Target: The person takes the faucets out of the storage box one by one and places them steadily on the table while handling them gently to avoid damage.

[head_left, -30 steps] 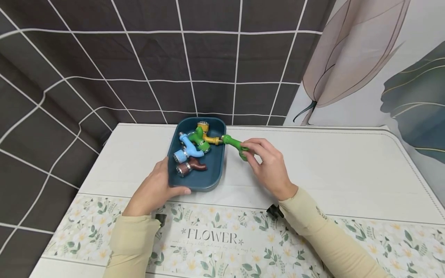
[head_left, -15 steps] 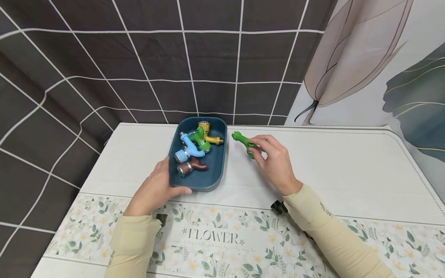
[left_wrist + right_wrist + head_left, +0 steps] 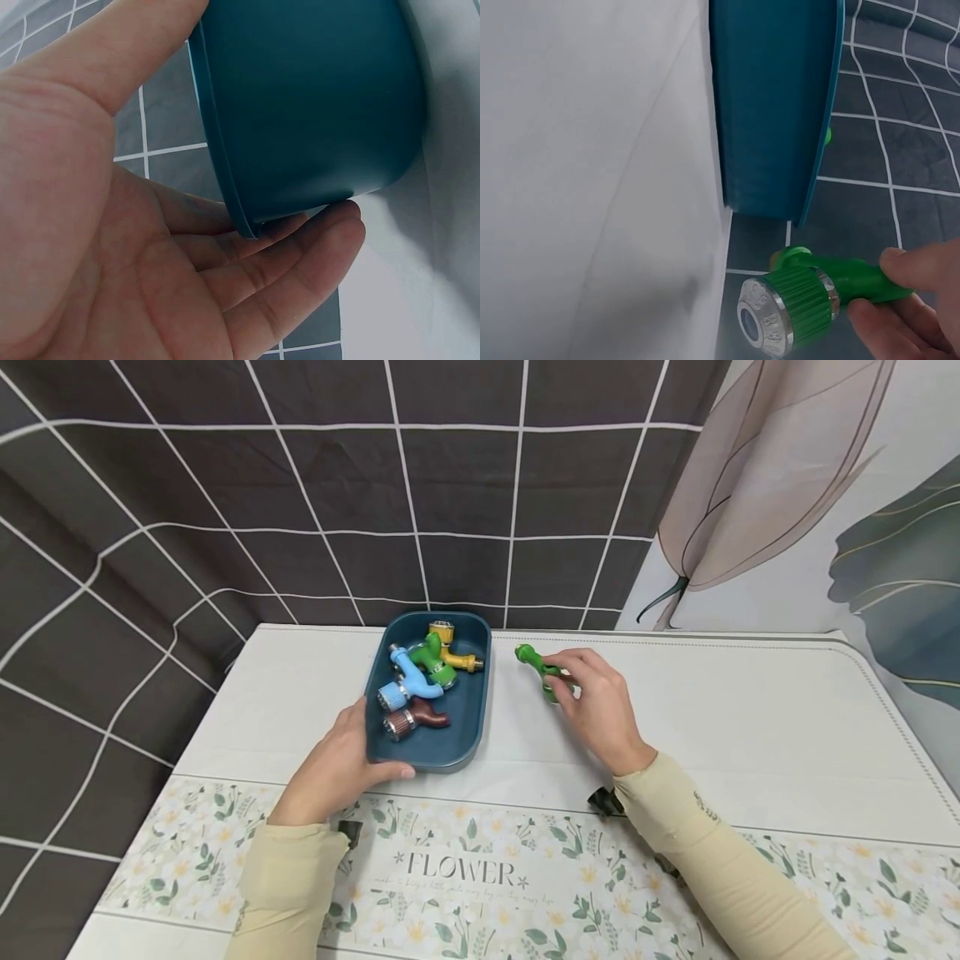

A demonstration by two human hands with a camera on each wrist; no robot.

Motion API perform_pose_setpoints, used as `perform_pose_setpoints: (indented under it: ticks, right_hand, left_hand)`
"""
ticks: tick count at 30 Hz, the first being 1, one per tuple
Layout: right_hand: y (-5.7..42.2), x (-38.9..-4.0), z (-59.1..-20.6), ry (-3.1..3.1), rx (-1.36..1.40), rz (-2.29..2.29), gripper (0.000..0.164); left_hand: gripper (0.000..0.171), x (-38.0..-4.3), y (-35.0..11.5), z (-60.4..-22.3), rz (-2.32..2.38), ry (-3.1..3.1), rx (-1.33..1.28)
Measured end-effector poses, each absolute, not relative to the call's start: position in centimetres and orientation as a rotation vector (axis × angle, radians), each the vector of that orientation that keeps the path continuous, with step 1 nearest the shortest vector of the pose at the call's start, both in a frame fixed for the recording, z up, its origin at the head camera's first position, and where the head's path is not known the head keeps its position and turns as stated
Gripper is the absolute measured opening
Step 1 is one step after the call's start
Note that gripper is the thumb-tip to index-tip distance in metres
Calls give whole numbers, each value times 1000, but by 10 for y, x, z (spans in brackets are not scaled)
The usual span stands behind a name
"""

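Note:
A dark teal tray (image 3: 468, 739) sits on the white table and holds a light blue faucet (image 3: 408, 680), a green faucet (image 3: 432, 662), a yellow one (image 3: 448, 647) and a brown one (image 3: 414, 719). My left hand (image 3: 341, 766) holds the tray's near left corner, thumb along the front rim; the left wrist view shows fingers under the tray wall (image 3: 315, 112). My right hand (image 3: 596, 706) grips another green faucet (image 3: 537, 667) just right of the tray, above the table. In the right wrist view that green faucet (image 3: 802, 304) shows a chrome end, with the tray wall (image 3: 769, 105) behind it.
The table (image 3: 750, 727) has a floral runner (image 3: 465, 868) along its near edge. A dark gridded cloth (image 3: 300, 485) hangs behind, and a leaf-print panel (image 3: 810, 485) stands at the right. Bare white table surface lies right of my right hand.
My right hand has carried the green faucet from over the tray's right rim to the right, clear of the tray. The left hand and tray stay put.

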State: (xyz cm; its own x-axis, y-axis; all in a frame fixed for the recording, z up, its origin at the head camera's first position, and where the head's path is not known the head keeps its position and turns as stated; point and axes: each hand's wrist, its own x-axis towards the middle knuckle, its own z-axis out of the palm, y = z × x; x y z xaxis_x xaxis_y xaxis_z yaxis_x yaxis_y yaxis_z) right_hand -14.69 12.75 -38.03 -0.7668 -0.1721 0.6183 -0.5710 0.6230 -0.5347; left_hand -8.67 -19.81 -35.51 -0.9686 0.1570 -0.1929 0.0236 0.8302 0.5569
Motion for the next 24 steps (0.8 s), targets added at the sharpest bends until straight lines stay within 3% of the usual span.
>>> perform_pose_setpoints:
  ticks: [24]
  right_hand:
    - [124, -155, -388, -2508, 455, 972, 22]
  left_hand:
    - [122, -87, -198, -355, 840, 2783, 137]
